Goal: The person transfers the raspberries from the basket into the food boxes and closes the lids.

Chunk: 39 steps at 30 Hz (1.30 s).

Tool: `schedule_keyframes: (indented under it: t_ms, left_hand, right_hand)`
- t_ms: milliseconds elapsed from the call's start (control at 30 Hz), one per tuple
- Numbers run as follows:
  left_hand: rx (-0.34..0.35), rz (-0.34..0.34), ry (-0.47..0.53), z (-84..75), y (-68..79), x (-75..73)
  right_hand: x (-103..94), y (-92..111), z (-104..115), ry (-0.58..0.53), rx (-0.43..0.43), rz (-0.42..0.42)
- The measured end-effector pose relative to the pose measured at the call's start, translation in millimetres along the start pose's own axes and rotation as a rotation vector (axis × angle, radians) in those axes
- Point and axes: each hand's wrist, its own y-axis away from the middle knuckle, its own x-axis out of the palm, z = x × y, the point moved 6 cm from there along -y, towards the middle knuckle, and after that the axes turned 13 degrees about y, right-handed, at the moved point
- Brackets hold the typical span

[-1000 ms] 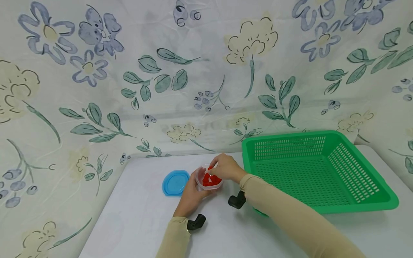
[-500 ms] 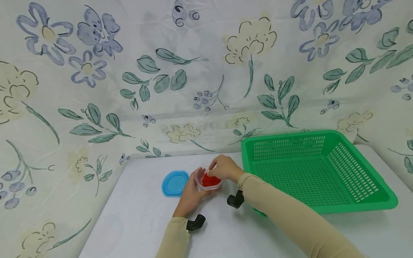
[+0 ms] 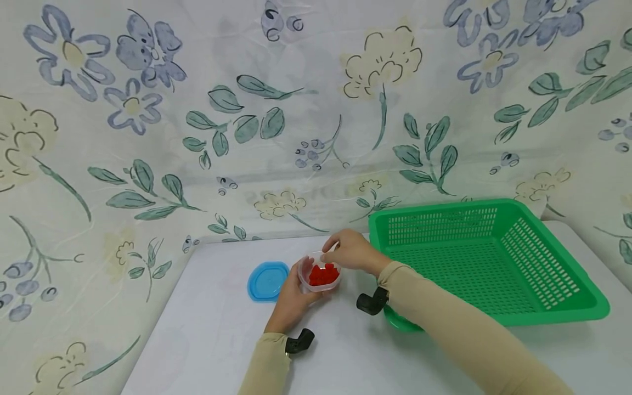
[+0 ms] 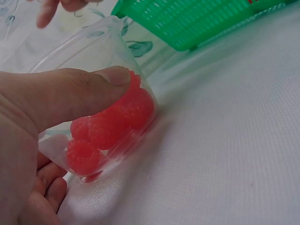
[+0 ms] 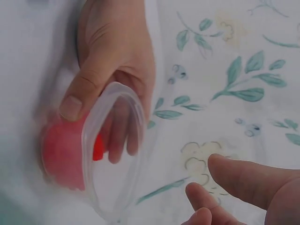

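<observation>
My left hand (image 3: 291, 303) grips a clear plastic tub (image 5: 140, 115) low over the white table, thumb on the near wall and fingers round the far side. Red raspberries (image 4: 110, 126) with bumpy skins fill its lower part, and the tub tilts in the left wrist view. Just beyond the rim is my right hand (image 3: 354, 253); its thumb and forefinger (image 5: 243, 178) are parted with nothing between them. A blue lid (image 3: 268, 281) lies flat to the left of the tub, partly behind my left hand.
A large green mesh basket (image 3: 459, 274) stands at the right, its left side close to my right wrist and sleeve. A flower-printed cloth (image 3: 316, 120) hangs behind the white table (image 3: 197, 329).
My right hand was reaching into the tub, with a red raspberry at its fingertips a second ago. It has drawn back up and right, without the raspberry. The left hand keeps still.
</observation>
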Motion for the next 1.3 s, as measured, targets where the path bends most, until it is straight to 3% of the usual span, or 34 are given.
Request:
schedule_keyframes:
  t_ms: [367, 767, 1300]
  left_hand:
    - [-0.017, -0.008, 0.002, 0.2, 1.1, 0.1]
    - [-0.015, -0.010, -0.007, -1.1, 2.8, 0.9]
    - [-0.006, -0.013, -0.031, -2.4, 2.7, -0.1]
  right_hand:
    - [-32.9, 21, -8, -0.008, -0.057, 0.007]
    - [-55.0, 45, -26, 0.000, -0.107, -0.015]
    - [-70.7, 61, -70, -0.017, -0.213, 0.033]
